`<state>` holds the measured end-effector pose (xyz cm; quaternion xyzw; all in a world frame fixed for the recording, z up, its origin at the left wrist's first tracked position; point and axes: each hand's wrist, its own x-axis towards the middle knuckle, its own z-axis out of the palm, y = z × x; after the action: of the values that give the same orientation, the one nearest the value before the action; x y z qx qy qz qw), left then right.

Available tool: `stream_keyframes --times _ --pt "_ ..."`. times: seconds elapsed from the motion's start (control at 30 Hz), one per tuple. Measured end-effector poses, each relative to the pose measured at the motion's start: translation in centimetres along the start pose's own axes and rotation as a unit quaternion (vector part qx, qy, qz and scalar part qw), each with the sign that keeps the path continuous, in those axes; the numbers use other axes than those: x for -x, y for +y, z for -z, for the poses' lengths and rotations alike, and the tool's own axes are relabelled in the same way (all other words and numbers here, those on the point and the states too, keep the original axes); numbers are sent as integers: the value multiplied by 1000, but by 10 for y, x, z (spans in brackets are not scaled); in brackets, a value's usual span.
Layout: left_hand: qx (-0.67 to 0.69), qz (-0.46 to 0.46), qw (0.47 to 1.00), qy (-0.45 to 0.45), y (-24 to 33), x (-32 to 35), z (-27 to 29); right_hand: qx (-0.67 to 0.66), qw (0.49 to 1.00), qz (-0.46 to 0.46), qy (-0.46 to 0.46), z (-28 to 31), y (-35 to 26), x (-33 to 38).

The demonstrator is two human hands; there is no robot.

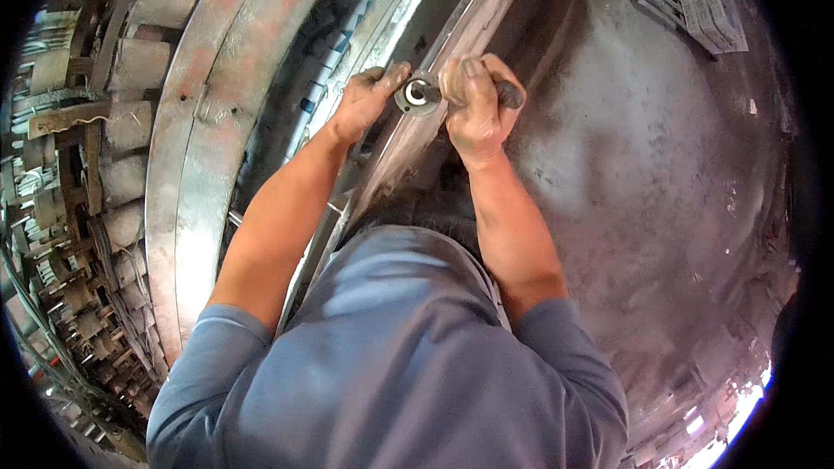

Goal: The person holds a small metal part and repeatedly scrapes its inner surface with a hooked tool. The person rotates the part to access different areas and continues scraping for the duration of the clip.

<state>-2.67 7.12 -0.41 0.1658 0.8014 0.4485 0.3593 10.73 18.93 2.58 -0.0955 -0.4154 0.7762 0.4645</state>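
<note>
A flat, round-cornered metal part (pixel 404 105) with a bright ring around its opening is just ahead of me, over a long metal rail (pixel 395 161). My left hand (pixel 367 104) pinches the part's left edge between thumb and fingers. Closed in a fist, my right hand (pixel 476 108) grips a dark, rod-like tool handle (pixel 510 95), whose blunt end sticks out to the right. The tool's other end reaches the ringed opening. My fingers hide the middle of the tool, so its exact kind does not show.
Left of the rail runs a broad curved metal band (pixel 198 135). Stacked parts and boards (pixel 87 156) crowd the far left. A dusty grey floor (pixel 634 200) spreads to the right, with a light plastic crate (pixel 711 9) at the far right.
</note>
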Motion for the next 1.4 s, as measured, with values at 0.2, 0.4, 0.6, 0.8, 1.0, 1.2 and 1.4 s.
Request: stream_keyframes --times 0.2,0.4,0.6,0.8,1.0,1.2,1.4 --pt "15 -18 1000 -8 5 4 2 -106 990 98 -5 -17 -12 2" --pt "-38 14 999 -14 10 6 3 76 989 122 -36 11 12 14" --pt "-27 23 999 14 18 16 -1 33 999 22 -8 5 5 12" --pt "-9 5 1000 5 0 2 -1 -34 992 104 -67 5 -3 -9" --pt "-44 33 998 -5 6 9 -2 -3 1000 -4 -4 2 -4 13" --pt "-52 50 997 -16 -3 14 3 -59 994 62 -69 -34 -58 -22" --pt "-11 65 998 -25 22 12 3 -20 998 -58 -6 7 4 11"
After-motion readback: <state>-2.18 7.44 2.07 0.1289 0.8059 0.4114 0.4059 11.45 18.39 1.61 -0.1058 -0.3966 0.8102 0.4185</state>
